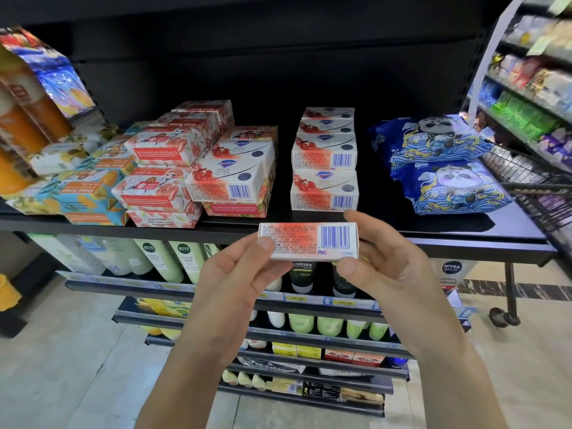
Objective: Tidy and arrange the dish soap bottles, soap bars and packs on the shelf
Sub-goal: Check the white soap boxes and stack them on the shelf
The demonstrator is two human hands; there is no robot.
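Left hand (238, 274) and right hand (387, 261): each pinches one end of a white-and-red soap box (309, 241), barcode side up, centre frame, just in front of the black shelf (464, 233). Behind it: stacked matching soap boxes (325, 162), centre.

Single view here, worn on the person's head, facing forward and tilted down onto the black top shelf (507, 224), standing near it. Left hand (235, 274) and right hand (383, 264), pinching a soap box (306, 243), sit closest to the lens, with the floor (77, 366) far below.
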